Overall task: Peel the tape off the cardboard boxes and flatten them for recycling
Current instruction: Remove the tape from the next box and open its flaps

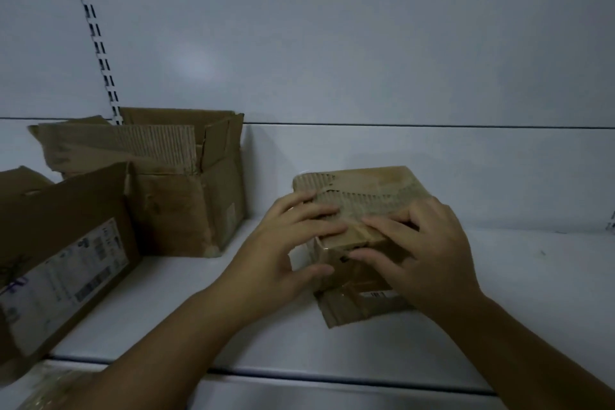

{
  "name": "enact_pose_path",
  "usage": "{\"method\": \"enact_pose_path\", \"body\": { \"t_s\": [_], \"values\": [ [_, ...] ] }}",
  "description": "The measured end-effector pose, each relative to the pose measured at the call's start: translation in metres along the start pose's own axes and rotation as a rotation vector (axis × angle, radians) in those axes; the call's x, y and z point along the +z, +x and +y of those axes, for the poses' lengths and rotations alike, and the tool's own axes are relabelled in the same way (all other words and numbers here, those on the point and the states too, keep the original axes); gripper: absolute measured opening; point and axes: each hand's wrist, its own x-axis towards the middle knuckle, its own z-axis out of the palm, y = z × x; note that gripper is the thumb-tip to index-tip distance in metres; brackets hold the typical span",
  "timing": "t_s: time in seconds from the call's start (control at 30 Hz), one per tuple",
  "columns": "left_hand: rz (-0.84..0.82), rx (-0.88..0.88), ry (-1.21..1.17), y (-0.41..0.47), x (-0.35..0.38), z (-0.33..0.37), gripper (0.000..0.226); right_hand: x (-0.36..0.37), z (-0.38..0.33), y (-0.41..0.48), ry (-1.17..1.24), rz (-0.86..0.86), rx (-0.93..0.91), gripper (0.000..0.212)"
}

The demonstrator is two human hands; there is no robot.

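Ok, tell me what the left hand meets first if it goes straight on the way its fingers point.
The left hand rests on the small box; going on, it would likely meet the fingertips of the right hand first, depth being unclear.

One camera sits on the person's head. It looks forward and down onto a shelf [499,276] from very near. The left hand [283,253] and the right hand [429,256] reach up from the bottom edge to a box [366,190] in the middle. The wall [332,27] fills the top half.
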Motion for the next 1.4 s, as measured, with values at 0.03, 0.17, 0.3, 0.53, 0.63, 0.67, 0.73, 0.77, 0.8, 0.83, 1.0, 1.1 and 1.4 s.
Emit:
{"method": "enact_pose_path", "body": {
  "t_s": [0.03, 0.17, 0.3, 0.53, 0.63, 0.67, 0.73, 0.77, 0.8, 0.83, 1.0, 1.1, 1.4],
  "values": [
    [0.006, 0.008, -0.014, 0.000, 0.000, 0.000, 0.055, -0.001, 0.001, 0.001, 0.000, 0.014, -0.017, 0.049],
    [0.019, -0.036, -0.100, 0.000, 0.002, 0.001, 0.059, -0.005, 0.002, 0.003, 0.030, 0.055, -0.020, 0.051],
    [0.036, -0.043, -0.074, -0.003, 0.011, -0.004, 0.055, -0.001, 0.000, 0.002, 0.026, 0.018, 0.021, 0.038],
    [0.028, 0.001, -0.016, -0.005, 0.014, -0.005, 0.063, 0.004, -0.001, 0.000, 0.021, -0.034, 0.033, 0.033],
    [-0.029, -0.036, -0.125, -0.009, 0.012, -0.001, 0.065, 0.003, -0.002, -0.001, 0.000, -0.047, 0.066, 0.034],
    [-0.042, -0.058, -0.185, -0.011, 0.011, -0.001, 0.064, 0.003, -0.003, 0.000, 0.007, -0.052, 0.071, 0.033],
    [-0.037, -0.082, -0.260, -0.012, 0.012, -0.002, 0.059, 0.002, -0.003, 0.001, 0.039, -0.060, 0.064, 0.032],
    [-0.022, -0.086, -0.277, -0.011, 0.013, -0.002, 0.055, 0.001, -0.003, 0.002, 0.050, -0.064, 0.061, 0.031],
    [-0.003, -0.090, -0.288, -0.011, 0.015, -0.002, 0.052, 0.000, -0.003, 0.002, 0.052, -0.067, 0.060, 0.031],
    [0.017, -0.093, -0.290, -0.010, 0.016, -0.002, 0.050, 0.000, -0.004, 0.002, 0.049, -0.069, 0.059, 0.031],
    [0.092, -0.020, -0.134, -0.011, 0.021, -0.003, 0.043, 0.002, -0.005, 0.001, 0.034, -0.068, 0.063, 0.030],
    [0.221, 0.135, 0.010, -0.011, 0.021, 0.001, 0.031, 0.002, -0.005, 0.002, 0.041, -0.069, 0.080, 0.031],
    [0.307, 0.178, -0.097, -0.008, 0.020, 0.008, 0.008, 0.001, -0.007, 0.001, 0.053, -0.051, 0.085, 0.030]
  ]
}}
